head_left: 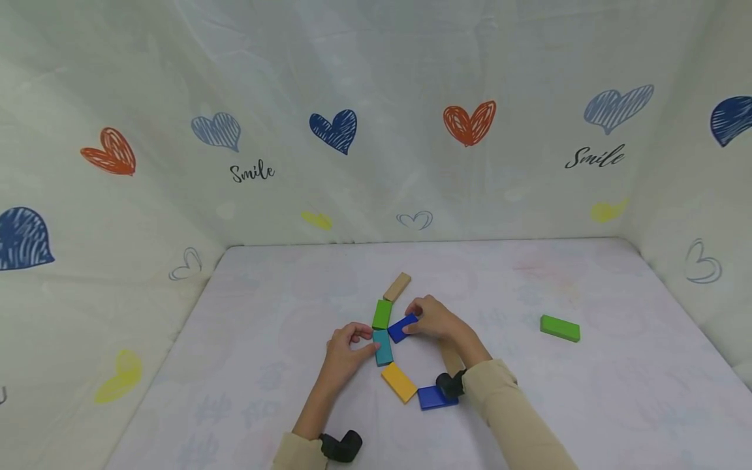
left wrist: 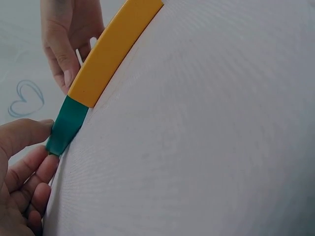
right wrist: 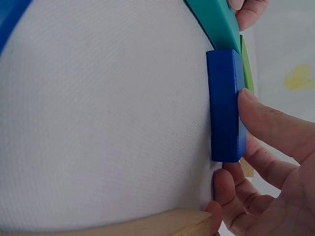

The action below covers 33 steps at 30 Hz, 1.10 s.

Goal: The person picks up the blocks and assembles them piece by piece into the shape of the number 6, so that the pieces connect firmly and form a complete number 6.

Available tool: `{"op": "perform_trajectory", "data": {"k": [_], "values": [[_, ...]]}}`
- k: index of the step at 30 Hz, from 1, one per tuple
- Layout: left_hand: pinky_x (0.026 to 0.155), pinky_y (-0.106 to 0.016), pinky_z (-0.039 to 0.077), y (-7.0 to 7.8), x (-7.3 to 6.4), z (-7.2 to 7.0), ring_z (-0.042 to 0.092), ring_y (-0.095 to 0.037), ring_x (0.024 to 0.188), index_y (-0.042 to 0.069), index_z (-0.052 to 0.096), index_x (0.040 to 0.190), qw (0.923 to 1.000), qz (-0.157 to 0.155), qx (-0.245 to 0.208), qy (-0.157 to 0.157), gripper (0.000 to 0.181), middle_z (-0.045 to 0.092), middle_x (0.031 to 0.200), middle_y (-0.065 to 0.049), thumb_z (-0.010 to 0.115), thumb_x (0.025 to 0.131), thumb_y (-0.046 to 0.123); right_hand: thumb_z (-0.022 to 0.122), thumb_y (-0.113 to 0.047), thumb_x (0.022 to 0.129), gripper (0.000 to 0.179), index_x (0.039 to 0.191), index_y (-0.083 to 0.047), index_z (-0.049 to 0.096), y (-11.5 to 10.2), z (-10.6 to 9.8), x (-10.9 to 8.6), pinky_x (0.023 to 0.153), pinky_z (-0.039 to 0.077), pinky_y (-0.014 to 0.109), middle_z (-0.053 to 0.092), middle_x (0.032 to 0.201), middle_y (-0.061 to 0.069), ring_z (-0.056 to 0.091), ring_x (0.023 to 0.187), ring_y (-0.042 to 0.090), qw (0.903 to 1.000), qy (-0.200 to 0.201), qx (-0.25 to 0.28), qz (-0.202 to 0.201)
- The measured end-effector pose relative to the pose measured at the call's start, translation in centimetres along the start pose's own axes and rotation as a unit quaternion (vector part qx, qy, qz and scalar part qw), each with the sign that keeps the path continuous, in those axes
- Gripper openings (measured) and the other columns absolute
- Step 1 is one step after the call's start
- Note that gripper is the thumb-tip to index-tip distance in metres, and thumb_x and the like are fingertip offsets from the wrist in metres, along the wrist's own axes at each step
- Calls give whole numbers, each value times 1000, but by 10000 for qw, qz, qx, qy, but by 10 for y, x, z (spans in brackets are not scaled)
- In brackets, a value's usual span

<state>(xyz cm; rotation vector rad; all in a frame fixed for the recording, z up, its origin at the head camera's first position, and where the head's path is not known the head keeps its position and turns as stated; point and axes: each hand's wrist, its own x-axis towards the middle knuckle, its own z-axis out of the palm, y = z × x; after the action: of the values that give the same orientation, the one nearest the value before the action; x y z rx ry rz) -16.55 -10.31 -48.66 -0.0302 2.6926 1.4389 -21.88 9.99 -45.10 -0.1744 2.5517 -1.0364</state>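
Note:
My left hand (head_left: 348, 349) pinches the teal block (head_left: 384, 348) at its far end, thumb on one side and fingertips at the other. With thumb and fingers my right hand (head_left: 436, 320) holds a blue block (head_left: 399, 330), which lies slanted on the table. One end of this blue block meets the teal block near the corner of a green block (head_left: 382, 314). In the right wrist view the blue block (right wrist: 226, 105) stands against the teal block (right wrist: 216, 22). A yellow block (left wrist: 113, 54) touches the teal block's near end in the left wrist view.
A plain wooden block (head_left: 397, 286) continues the curved row beyond the green one. Nearer me, a second blue block (head_left: 431, 399) and another wooden block (head_left: 450, 358) lie partly hidden by my right arm. Farther right lies a separate green block (head_left: 560, 328) on the white table (head_left: 247, 365).

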Motion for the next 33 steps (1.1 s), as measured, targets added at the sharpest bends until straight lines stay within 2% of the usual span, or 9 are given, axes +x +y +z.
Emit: {"op": "perform_trajectory", "data": {"k": [18,22,28,33], "values": [[81,-34,31,0,0,0,45,-15,92,16,64,100,10000,-42,-41,53,25,61,92,3,72,78,25,72,-18,80,31,105,-5,62,3,1,1,91,44,41,54,105,11,51,96,22,9999,-9,-34,-121],[81,-34,32,0,-1,0,45,-15,92,16,64,100,10000,-48,-46,63,26,61,92,3,72,78,25,71,-21,80,33,108,-6,62,6,-1,-1,89,44,41,56,105,10,52,96,22,9998,58,169,-130],[80,-33,34,-2,-1,-1,45,-15,91,14,63,100,10000,10,11,86,27,62,93,2,73,78,25,65,-23,86,36,116,-5,58,16,-12,-15,86,48,40,59,109,12,56,103,27,9957,315,858,-153],[81,-33,34,-1,0,0,45,-15,91,12,64,100,9999,98,-55,48,27,63,92,0,73,77,24,61,-21,89,35,118,-2,56,22,-31,-33,86,49,40,60,112,16,56,103,28,9925,733,937,-295]]}}
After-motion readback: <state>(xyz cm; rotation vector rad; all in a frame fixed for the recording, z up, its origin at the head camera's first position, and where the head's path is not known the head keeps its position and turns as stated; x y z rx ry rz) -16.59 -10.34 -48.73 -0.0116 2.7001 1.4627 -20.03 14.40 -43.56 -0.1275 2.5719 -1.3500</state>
